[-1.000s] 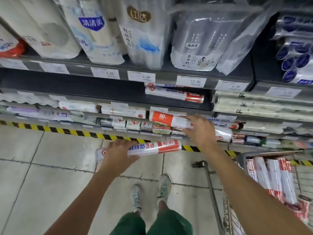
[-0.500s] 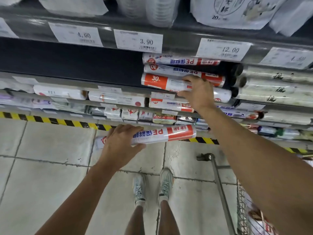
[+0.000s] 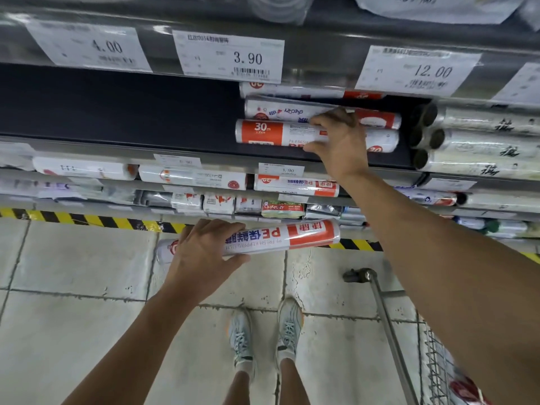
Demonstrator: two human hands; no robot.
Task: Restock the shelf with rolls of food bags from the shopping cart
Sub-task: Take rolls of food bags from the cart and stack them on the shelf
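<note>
Dark store shelf [image 3: 122, 112] at 12 o'clock: right hand [image 3: 340, 141] pinches the front orange-and-white plastic roll [image 3: 271, 133], seating it. Left hand [image 3: 201, 252] wraps another roll [image 3: 292, 236] at 6 o'clock, likely next; cart [image 3: 388, 323] at 4 o'clock

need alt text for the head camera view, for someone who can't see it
A person's right hand sets a roll on a dark shelf beside stacked rolls. Their left hand holds another roll lower down, over a tiled floor.
</note>
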